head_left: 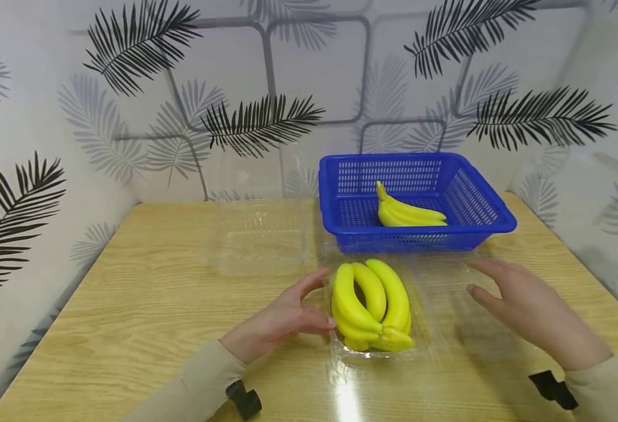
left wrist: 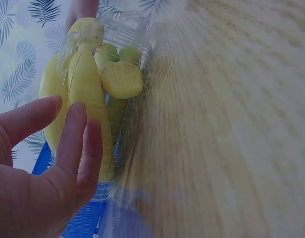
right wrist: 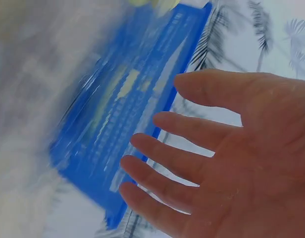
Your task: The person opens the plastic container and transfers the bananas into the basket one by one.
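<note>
Plastic on glossy wood-grain

The table has a pale wood-grain top, smooth enough to mirror a light; the clear plastic tray is thin and shiny, the blue basket perforated plastic, the bananas smooth, waxy yellow, the wall matt, leaf-printed

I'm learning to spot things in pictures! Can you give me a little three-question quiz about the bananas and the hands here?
1. True or false: the blue basket is empty.
2. What clear thing does the front banana bunch lie in?
3. Which hand is closer to that bunch: A) left hand B) right hand?

Key:
1. False; a second banana bunch lies inside.
2. A clear plastic tray.
3. A; its fingers reach the tray's edge.
</note>
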`<action>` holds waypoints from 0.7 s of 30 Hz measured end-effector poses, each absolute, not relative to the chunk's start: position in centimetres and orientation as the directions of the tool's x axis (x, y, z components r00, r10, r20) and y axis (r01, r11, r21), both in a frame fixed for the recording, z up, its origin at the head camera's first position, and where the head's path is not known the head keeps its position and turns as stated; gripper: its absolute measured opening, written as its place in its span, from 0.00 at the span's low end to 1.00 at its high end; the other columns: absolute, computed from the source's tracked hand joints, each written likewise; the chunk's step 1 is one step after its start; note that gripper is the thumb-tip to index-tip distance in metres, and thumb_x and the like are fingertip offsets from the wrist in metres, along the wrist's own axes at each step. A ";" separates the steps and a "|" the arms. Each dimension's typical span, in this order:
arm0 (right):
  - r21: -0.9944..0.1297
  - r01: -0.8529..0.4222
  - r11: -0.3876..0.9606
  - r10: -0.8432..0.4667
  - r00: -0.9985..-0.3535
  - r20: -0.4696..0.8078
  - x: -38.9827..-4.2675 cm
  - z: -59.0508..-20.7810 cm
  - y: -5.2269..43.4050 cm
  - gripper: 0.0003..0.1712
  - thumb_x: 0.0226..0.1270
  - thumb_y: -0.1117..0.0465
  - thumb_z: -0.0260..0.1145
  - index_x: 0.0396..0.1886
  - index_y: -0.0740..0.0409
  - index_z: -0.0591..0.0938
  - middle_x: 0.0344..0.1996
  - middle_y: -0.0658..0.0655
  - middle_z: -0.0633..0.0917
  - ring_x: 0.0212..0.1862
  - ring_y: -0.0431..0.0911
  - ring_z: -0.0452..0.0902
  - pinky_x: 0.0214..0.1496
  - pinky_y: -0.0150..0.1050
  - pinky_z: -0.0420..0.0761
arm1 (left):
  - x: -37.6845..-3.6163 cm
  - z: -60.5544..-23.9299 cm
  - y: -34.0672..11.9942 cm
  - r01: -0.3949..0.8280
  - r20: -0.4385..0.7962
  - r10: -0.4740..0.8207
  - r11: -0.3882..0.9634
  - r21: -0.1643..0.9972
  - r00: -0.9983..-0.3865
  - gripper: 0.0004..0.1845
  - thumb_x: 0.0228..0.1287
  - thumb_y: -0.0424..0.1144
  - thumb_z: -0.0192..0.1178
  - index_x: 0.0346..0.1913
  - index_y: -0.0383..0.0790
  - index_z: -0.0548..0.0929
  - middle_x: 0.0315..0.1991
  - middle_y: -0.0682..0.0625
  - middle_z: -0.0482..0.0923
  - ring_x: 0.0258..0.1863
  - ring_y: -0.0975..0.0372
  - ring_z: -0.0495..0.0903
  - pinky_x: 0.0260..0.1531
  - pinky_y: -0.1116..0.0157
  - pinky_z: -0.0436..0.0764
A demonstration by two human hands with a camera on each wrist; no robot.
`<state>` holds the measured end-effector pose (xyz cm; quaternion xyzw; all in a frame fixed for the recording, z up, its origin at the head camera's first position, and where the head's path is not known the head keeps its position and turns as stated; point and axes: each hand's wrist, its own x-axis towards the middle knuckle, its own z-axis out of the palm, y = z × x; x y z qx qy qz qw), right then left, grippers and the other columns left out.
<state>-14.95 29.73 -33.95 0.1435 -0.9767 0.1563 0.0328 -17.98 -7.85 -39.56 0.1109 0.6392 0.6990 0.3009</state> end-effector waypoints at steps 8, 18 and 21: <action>-0.294 -0.430 0.854 -0.391 -0.902 0.182 -16.1 -33.1 24.0 0.27 0.70 0.58 0.64 0.65 0.65 0.74 0.59 0.67 0.78 0.61 0.64 0.71 0.62 0.62 0.68 | -18.0 -39.5 -7.8 -0.282 -0.219 0.567 -0.024 0.959 -0.794 0.49 0.56 0.24 0.67 0.78 0.51 0.55 0.77 0.41 0.45 0.34 0.54 0.84 0.47 0.56 0.83; -0.359 -0.454 0.816 -0.466 -0.883 0.059 -17.1 -33.8 18.7 0.32 0.72 0.50 0.62 0.68 0.64 0.72 0.62 0.64 0.77 0.63 0.61 0.71 0.64 0.59 0.69 | -18.0 -39.6 -7.8 -0.265 -0.206 0.565 -0.024 0.964 -0.799 0.50 0.55 0.23 0.66 0.78 0.50 0.54 0.77 0.40 0.45 0.34 0.54 0.85 0.46 0.56 0.83; -0.349 -0.427 0.834 -0.452 -0.892 0.010 -17.3 -34.2 17.6 0.35 0.71 0.46 0.62 0.69 0.64 0.71 0.64 0.65 0.74 0.64 0.62 0.70 0.64 0.59 0.69 | -17.9 -39.6 -7.7 -0.265 -0.205 0.567 -0.024 0.964 -0.798 0.50 0.55 0.23 0.66 0.78 0.49 0.54 0.76 0.40 0.45 0.33 0.54 0.85 0.46 0.56 0.83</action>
